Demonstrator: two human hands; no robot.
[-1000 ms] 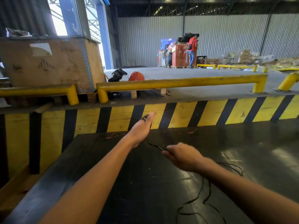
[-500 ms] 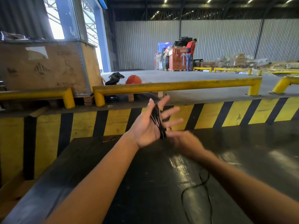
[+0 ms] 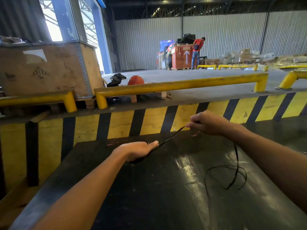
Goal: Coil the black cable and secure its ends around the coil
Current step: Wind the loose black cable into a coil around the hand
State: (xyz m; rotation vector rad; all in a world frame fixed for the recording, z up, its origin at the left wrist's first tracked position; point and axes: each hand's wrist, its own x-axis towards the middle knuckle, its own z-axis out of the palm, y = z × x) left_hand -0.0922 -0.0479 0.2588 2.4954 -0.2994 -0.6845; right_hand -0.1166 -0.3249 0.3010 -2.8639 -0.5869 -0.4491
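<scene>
A thin black cable runs taut between my two hands above the black table. My left hand lies flat, palm down, with several turns of the cable wrapped around it; the wraps show at the fingers and under the palm. My right hand is up and to the right, pinching the cable between thumb and fingers. From the right hand the slack drops past my forearm and lies in loose loops on the table at the right.
A yellow-and-black striped wall rises behind the table, with yellow rails on top. A wooden crate stands at the left. A person in a red shirt works by a red crate far back.
My left hand has turned from palm-up and raised to palm-down near the table. My right hand has pulled away up and to the right, drawing the cable tight. More slack has slid across the table.
</scene>
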